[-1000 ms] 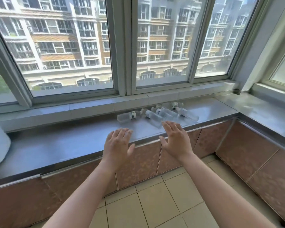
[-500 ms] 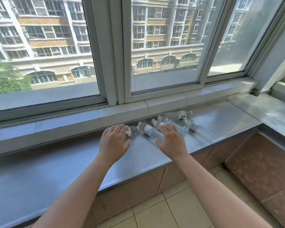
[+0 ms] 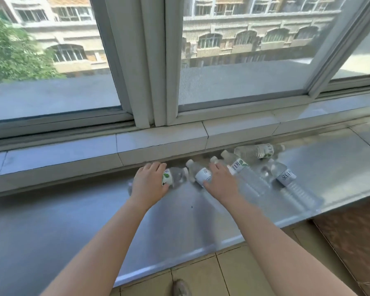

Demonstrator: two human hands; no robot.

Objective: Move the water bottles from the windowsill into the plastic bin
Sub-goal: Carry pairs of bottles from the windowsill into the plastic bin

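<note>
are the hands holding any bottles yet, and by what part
Each hand lies on a lying bottle: left hand over the leftmost bottle's body, right hand on the next bottle beside its label. Whether fingers have closed cannot be told.

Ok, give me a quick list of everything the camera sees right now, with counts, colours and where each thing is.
bottles: five, clear with white labels, lying on their sides on the sill, right of centre
sill: one, grey metal, under the window
window: white frames, buildings and a tree outside
floor: beige tiles, below the sill
shoe: one tip, at the bottom edge
bin: none in view
left hand: over the leftmost bottle, fingers curled on it
right hand: on the next bottle; grip not clear
</note>
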